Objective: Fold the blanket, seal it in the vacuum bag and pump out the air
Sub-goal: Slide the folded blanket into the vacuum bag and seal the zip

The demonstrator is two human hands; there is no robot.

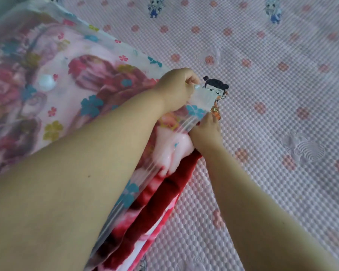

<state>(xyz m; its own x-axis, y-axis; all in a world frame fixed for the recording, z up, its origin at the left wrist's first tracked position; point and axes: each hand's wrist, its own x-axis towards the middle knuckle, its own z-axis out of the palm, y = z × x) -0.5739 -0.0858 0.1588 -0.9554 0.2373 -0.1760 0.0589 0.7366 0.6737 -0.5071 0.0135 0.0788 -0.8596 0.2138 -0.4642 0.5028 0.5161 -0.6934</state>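
Observation:
A folded pink and dark-red floral blanket [164,188] lies inside a clear vacuum bag [70,55] printed with small flowers, stretched from the upper left to the bottom centre. A round white valve [46,81] sits on the bag's top face. My left hand [176,87] pinches the far corner of the bag's open mouth strip [201,98]. My right hand [205,132] grips the same strip just below, fingers curled at the edge. The blanket's red edge bulges out of the mouth between my forearms.
Everything lies on a pink quilted bed sheet [272,85] with flower dots and cartoon figures; one figure [216,94] shows just past the bag's corner. The sheet extends to the right and bottom right.

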